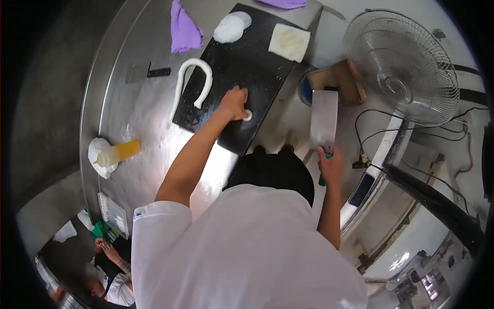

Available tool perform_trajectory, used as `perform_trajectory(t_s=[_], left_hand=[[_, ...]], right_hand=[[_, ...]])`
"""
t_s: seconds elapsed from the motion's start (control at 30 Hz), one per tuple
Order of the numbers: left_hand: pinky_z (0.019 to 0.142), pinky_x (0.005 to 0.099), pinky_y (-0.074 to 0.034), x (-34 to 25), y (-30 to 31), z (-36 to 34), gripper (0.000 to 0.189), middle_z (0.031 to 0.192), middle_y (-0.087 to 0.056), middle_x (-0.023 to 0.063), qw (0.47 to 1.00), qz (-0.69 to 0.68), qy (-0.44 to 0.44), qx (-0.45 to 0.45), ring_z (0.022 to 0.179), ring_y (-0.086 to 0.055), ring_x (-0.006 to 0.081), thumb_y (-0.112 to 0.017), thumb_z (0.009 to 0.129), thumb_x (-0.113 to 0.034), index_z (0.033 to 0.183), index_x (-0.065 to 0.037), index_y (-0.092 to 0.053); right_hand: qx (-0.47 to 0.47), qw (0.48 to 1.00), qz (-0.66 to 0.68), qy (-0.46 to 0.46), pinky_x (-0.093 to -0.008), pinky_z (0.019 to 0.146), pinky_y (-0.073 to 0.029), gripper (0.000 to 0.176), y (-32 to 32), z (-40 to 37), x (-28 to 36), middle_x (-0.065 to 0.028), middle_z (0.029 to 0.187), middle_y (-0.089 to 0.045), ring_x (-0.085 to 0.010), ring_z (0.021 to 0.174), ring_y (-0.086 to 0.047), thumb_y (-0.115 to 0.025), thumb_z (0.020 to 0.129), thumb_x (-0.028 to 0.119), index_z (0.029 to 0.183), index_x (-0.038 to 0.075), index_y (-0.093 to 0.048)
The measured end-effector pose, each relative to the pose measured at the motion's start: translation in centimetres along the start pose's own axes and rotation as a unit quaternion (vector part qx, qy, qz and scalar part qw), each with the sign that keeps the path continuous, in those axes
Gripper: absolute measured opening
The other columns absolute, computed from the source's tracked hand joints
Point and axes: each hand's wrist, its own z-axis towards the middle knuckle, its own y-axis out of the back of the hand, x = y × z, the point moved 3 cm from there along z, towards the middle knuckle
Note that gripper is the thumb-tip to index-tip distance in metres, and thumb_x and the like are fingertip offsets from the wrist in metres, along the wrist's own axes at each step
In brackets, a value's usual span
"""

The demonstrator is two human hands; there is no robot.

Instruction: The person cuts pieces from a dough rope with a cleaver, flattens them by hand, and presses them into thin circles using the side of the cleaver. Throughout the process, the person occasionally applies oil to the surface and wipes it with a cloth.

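My left hand (235, 104) is on the black board (262, 67), its fingers curled and pressed together at a small round piece of white dough (248, 115), which shows beside it. To the left of that hand, a long bent rope of white dough (207, 69) lies partly on the board and partly on the metal table. My right hand (330, 166) is wrapped round the green handle of a wide cleaver (324, 116), held off the board to the right. A white dough lump (230, 28) sits at the board's far end.
A folded cloth (289, 43), purple cloth (184, 28), black scraper-like tool (158, 72) and yellow squeeze bottle (126, 150) lie about the metal table (139, 113). A fan (401, 67) and cables are at right. Another person's hands (106, 250) are at lower left.
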Motion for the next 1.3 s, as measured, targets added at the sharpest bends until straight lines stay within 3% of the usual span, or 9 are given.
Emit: perform_trajectory(t_s=[0.07,0.13,0.2,0.3,0.47,0.63,0.87,1.0,1.3], left_hand=[[0.092,0.0432,-0.052,0.1,0.5,2.4,0.062,0.117,-0.059,0.0186,0.997,0.017,-0.023,0.071,0.107,-0.061,0.0403,-0.084,0.06,-0.02,0.116,-0.01,-0.058],[0.099,0.0459,-0.045,-0.4,0.8,3.5,0.064,0.118,-0.057,0.0159,0.94,-0.336,0.049,-0.016,0.115,-0.054,0.0387,-0.079,0.067,-0.026,0.124,-0.013,-0.054],[0.114,0.0576,-0.025,-4.0,0.8,2.1,0.075,0.145,-0.043,0.0171,0.941,-0.185,0.065,-0.274,0.138,-0.034,0.0373,-0.071,0.078,-0.042,0.141,-0.011,-0.044],[0.12,0.0643,-0.003,-4.1,-3.5,1.5,0.096,0.167,-0.015,0.0202,0.966,0.025,0.028,-0.255,0.155,-0.007,0.0379,-0.061,0.084,-0.064,0.155,-0.007,-0.032],[0.12,0.0651,-0.004,-4.3,-2.8,1.9,0.092,0.163,-0.02,0.0236,0.966,0.0,0.037,-0.255,0.153,-0.012,0.0416,-0.064,0.081,-0.062,0.149,-0.006,-0.038],[0.119,0.0647,-0.01,-4.1,-2.5,2.1,0.088,0.16,-0.028,0.0238,0.967,-0.067,-0.042,-0.243,0.15,-0.024,0.0421,-0.072,0.072,-0.057,0.136,-0.002,-0.047],[0.118,0.0622,-0.018,-4.3,-2.1,2.3,0.08,0.156,-0.037,0.0212,0.964,-0.122,-0.05,-0.23,0.147,-0.031,0.0402,-0.078,0.062,-0.054,0.12,-0.003,-0.055],[0.119,0.0601,-0.019,-4.2,-2.5,1.9,0.074,0.155,-0.04,0.0207,0.957,-0.136,-0.064,-0.25,0.146,-0.033,0.0378,-0.075,0.064,-0.058,0.113,-0.003,-0.063],[0.113,0.0569,-0.028,-3.2,-1.7,2.7,0.058,0.147,-0.045,0.0213,0.897,-0.216,-0.093,-0.374,0.137,-0.043,0.0379,-0.076,0.072,-0.038,0.115,-0.004,-0.057]], right_hand=[[0.007,0.994,0.105,-0.012,-0.0456,0.073,-0.051,0.038,-0.3,1.3,1.0,-0.0233,0.085,-0.068,-0.0379,0.081,-0.069,-0.073,0.091,0.033,0.101,-0.002,-0.065],[-0.036,0.996,0.068,0.052,-0.0452,0.072,-0.051,0.043,-0.5,3.1,1.9,-0.0231,0.085,-0.068,-0.0384,0.079,-0.068,-0.072,0.092,0.038,0.1,-0.004,-0.064],[-0.012,0.993,0.117,0.022,-0.0405,0.066,-0.05,0.045,-1.3,6.3,2.0,-0.0162,0.076,-0.067,-0.0301,0.067,-0.065,-0.071,0.093,0.042,0.097,-0.003,-0.064],[0.029,0.963,0.268,0.017,-0.0304,0.053,-0.044,0.041,0.1,9.4,9.4,-0.0043,0.067,-0.059,-0.013,0.057,-0.055,-0.068,0.097,0.04,0.094,0.0,-0.063],[0.006,0.91,0.391,0.136,-0.0253,0.046,-0.038,0.035,-3.8,17.1,14.6,0.0007,0.066,-0.053,-0.0061,0.05,-0.046,-0.064,0.1,0.035,0.091,0.002,-0.061],[0.031,0.996,0.034,0.072,-0.0489,0.085,-0.049,0.061,-10.3,25.8,11.7,-0.0334,0.093,-0.068,-0.0483,0.092,-0.065,-0.066,0.094,0.05,0.097,-0.01,-0.066],[0.066,0.996,0.044,0.038,-0.0459,0.084,-0.05,0.059,-6.9,28.5,19.4,-0.03,0.095,-0.069,-0.0441,0.09,-0.067,-0.067,0.095,0.048,0.098,-0.011,-0.066],[0.07,0.993,-0.082,0.038,-0.0462,0.085,-0.049,0.063,-10.3,27.1,13.5,-0.0313,0.098,-0.068,-0.0469,0.091,-0.063,-0.065,0.096,0.051,0.098,-0.012,-0.065],[-0.006,0.998,0.063,0.018,-0.045,0.071,-0.049,0.06,-5.3,15.6,10.8,-0.0263,0.082,-0.067,-0.04,0.076,-0.064,-0.067,0.095,0.049,0.082,-0.009,-0.059]])
